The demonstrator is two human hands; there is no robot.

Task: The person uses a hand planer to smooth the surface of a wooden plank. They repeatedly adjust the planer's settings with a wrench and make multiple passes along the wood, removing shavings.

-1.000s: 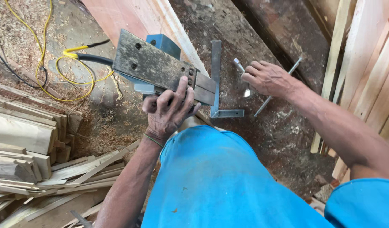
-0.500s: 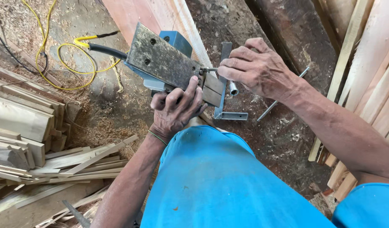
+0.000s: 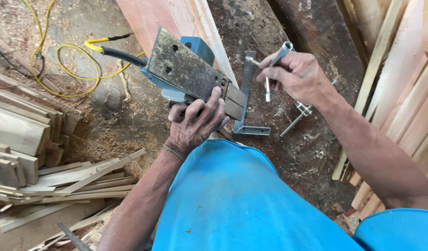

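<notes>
My left hand (image 3: 195,123) grips a blue electric planer (image 3: 188,74) turned upside down, its worn metal sole facing up, resting against my knee in blue trousers (image 3: 237,195). My right hand (image 3: 297,74) holds a silver T-shaped socket wrench (image 3: 274,62) just right of the planer's front end. A second metal wrench (image 3: 297,116) lies on the dark ground below my right hand. A grey metal angle guide (image 3: 246,93) lies flat beside the planer.
A black and yellow cable (image 3: 84,56) runs from the planer across the sawdust-covered ground. Stacked wood offcuts (image 3: 23,139) lie at the left, thin strips (image 3: 84,179) at lower left. Planks (image 3: 400,83) lean at the right; a reddish board (image 3: 177,18) lies behind the planer.
My right hand lifted the T-shaped wrench off the ground, brought it to the planer's end, then drew back slightly to the right. My left hand kept holding the planer.
</notes>
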